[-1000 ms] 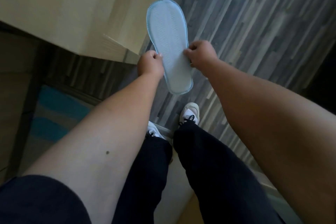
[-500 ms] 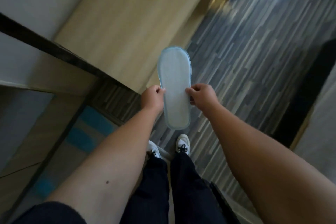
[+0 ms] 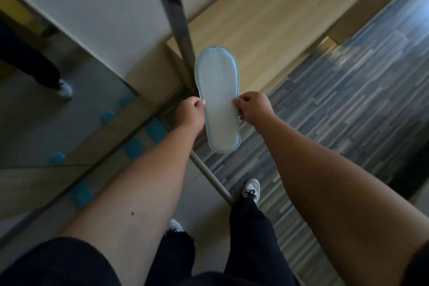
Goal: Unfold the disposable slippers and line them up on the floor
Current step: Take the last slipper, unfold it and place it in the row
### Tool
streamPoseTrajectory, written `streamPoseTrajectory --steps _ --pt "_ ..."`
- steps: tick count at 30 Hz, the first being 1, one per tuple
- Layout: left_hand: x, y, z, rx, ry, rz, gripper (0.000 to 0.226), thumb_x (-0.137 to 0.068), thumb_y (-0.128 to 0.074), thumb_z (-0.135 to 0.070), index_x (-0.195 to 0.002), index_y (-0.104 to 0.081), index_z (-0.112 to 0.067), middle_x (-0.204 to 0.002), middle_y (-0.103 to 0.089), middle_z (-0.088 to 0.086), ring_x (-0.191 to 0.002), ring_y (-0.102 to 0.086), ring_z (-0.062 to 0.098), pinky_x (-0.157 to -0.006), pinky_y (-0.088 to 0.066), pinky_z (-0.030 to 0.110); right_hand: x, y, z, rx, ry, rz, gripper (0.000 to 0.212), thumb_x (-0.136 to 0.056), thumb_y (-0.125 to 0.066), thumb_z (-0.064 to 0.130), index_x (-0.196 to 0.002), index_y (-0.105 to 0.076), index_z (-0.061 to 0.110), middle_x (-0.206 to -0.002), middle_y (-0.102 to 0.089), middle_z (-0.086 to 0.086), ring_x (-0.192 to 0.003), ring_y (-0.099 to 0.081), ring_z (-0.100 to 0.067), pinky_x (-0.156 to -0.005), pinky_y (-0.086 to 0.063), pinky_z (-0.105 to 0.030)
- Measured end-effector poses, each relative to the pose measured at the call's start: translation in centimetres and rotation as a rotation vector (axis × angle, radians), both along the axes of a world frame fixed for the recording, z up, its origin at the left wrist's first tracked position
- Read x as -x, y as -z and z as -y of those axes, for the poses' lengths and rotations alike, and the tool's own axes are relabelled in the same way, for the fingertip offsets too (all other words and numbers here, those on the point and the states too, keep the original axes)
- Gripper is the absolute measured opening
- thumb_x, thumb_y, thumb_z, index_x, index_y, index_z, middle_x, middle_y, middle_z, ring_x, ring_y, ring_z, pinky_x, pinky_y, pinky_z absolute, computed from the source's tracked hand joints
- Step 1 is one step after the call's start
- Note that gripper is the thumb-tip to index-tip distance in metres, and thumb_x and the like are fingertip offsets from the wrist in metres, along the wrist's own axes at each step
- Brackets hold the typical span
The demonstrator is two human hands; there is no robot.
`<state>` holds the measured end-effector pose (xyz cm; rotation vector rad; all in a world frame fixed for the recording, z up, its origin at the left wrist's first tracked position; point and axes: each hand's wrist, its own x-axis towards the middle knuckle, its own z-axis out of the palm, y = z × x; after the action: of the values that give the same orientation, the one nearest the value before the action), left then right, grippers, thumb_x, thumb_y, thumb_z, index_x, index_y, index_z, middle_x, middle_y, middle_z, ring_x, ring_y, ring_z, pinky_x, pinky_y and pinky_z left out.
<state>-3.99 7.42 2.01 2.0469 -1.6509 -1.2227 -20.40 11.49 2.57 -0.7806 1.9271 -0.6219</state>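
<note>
Two surfaces fill most of the view: the grey striped floor (image 3: 348,100) on the right and a light wooden platform (image 3: 267,18) beyond it, with a dark vertical post (image 3: 176,18) standing in front of the platform. Above the floor, a flat pale slipper (image 3: 218,100) with a light blue edge is held lengthwise in the air, sole side facing the camera. The left hand (image 3: 189,114) pinches its left edge and the right hand (image 3: 253,108) pinches its right edge, both closed on it near the middle.

Dim, soft blur; daylight glare top right; wide-angle edge distortion.
</note>
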Motion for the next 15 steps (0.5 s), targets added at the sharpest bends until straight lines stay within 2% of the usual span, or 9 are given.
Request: streamPoseTrajectory --steps 5,8,11,15 --pt "-12.1 0.3 -0.9 -0.019 -0.071 -0.024 0.022 -0.095 -0.052 -0.025 -0.093 -0.067 -0.008 -0.100 -0.072 0.017 -0.096 -0.064 0.033 -0.073 -0.042 0.032 -11.8 -0.5 1.1 -0.012 -0.135 -0.078 0.014 -0.089 -0.064 0.028 -0.081 -0.068 0.018 -0.083 -0.073 -0.013 -0.079 -0.070 -0.033 -0.078 -0.059 -0.050" --pt "-20.7 -0.2 -1.7 0.005 -0.134 -0.018 0.022 -0.094 -0.053 -0.025 -0.093 -0.068 -0.009 -0.101 -0.072 0.015 -0.096 -0.064 0.031 -0.071 -0.039 0.030 -20.1 -0.6 1.3 -0.001 -0.191 -0.075 0.014 -0.089 -0.067 0.028 -0.081 -0.071 0.016 -0.076 -0.071 -0.009 -0.074 -0.070 -0.030 -0.074 -0.060 -0.049" --pt "-29.1 -0.6 -2.9 0.013 -0.235 -0.011 0.021 -0.093 -0.053 -0.025 -0.093 -0.068 -0.010 -0.101 -0.072 0.015 -0.097 -0.065 0.030 -0.071 -0.041 0.029 -28.2 -0.2 1.7 -0.006 -0.284 -0.037 0.016 -0.089 -0.067 0.027 -0.084 -0.072 0.012 -0.079 -0.073 -0.011 -0.076 -0.071 -0.031 -0.075 -0.060 -0.048" --pt "-38.6 -0.7 -5.1 0.018 -0.363 0.026 0.021 -0.092 -0.054 -0.024 -0.092 -0.068 -0.008 -0.098 -0.072 0.016 -0.094 -0.065 0.030 -0.073 -0.045 0.032 -37.9 0.3 1.9 -0.018 -0.398 0.030 0.016 -0.090 -0.066 0.025 -0.080 -0.069 0.013 -0.075 -0.070 -0.007 -0.067 -0.066 -0.023 -0.066 -0.059 -0.033"
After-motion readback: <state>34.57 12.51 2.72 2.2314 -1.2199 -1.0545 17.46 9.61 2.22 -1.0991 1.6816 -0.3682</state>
